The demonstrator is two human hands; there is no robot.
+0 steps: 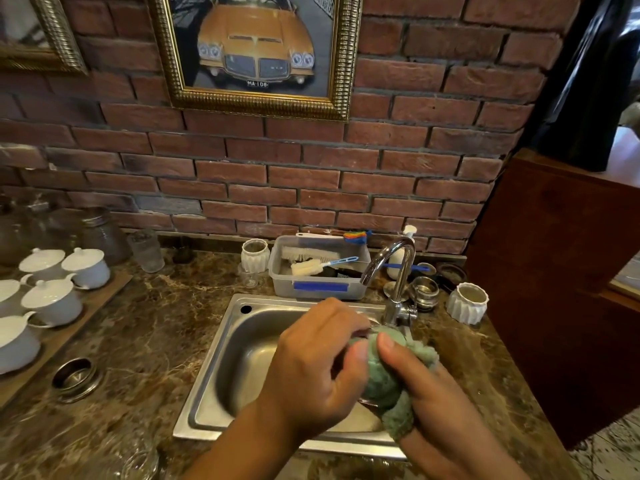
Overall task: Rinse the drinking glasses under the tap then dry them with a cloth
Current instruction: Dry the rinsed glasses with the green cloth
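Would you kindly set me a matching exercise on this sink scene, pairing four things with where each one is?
Things:
1. green cloth
2. bottle brush
3. white lidded cups
4. tap

Places:
A. on the wooden board at the left
B. in the clear plastic tub
C. at the far right corner of the sink
D. gripped between the left hand and the right hand

Pairs: 1-D, 2-B, 3-A, 4-C.
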